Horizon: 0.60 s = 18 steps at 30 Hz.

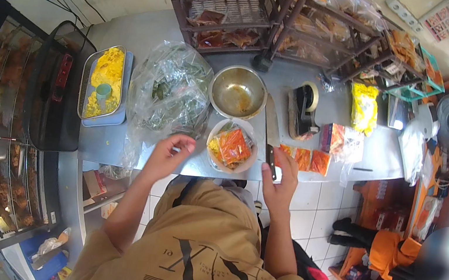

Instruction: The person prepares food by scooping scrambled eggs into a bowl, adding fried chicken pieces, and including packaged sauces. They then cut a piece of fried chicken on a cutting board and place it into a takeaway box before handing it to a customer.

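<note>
A bowl lined with pale wrapping paper (216,135) sits near the table's front edge. In it lies an orange-red sauce packet in clear plastic (232,145), on top of food with yellow and green bits. My left hand (169,155) is to the left of this bowl, fingers loosely curled and holding nothing I can see. To the right, my right hand (282,181) has thumb and fingers apart around the black handle of a large kitchen knife (271,123), whose blade points away from me. Several more sauce packets (302,159) lie just beyond that hand.
A steel mixing bowl (239,91), a plastic bag of green leaves (173,87) and a tray of yellow food (108,69) stand behind. A tape dispenser (303,111) is at right. Plastic racks (229,7) line the wall. A person in orange (388,254) is at right.
</note>
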Each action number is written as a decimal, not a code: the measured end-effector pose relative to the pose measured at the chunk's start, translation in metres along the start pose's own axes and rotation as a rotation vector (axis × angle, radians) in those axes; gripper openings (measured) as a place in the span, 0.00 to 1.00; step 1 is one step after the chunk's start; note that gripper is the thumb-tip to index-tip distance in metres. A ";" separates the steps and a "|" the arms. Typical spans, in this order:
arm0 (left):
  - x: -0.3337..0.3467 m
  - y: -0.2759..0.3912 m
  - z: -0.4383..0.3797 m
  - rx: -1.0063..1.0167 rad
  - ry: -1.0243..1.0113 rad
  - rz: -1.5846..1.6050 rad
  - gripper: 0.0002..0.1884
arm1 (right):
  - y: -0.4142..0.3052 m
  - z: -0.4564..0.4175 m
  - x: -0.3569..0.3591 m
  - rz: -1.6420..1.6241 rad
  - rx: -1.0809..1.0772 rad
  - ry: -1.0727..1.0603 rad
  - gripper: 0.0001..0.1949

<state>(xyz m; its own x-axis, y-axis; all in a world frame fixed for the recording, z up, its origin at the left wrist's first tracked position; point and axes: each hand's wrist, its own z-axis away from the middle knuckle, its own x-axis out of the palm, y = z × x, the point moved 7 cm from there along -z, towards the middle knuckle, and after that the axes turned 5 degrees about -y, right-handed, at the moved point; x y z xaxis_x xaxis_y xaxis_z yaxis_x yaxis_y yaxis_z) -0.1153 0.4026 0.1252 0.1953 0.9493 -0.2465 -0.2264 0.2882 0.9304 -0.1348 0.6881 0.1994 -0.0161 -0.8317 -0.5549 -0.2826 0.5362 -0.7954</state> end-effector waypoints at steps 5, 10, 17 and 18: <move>0.059 -0.043 0.009 -0.444 -0.201 -0.051 0.33 | 0.071 -0.005 0.039 -0.368 0.243 -0.086 0.19; 0.112 -0.022 0.009 -0.535 0.037 0.546 0.29 | 0.072 -0.050 0.079 -0.049 0.154 -0.341 0.18; 0.073 -0.035 0.031 -0.407 -0.094 0.305 0.19 | 0.033 -0.024 0.087 0.211 0.009 -0.478 0.15; 0.055 -0.035 0.040 -0.392 -0.060 0.263 0.17 | 0.024 -0.004 0.091 0.214 0.067 -0.485 0.15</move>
<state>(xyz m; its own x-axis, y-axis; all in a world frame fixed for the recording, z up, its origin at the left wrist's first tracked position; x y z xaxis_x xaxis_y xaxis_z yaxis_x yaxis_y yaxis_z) -0.0580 0.4394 0.0898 0.1351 0.9908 0.0110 -0.6165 0.0754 0.7837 -0.1469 0.6250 0.1306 0.3831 -0.5492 -0.7427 -0.2594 0.7077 -0.6571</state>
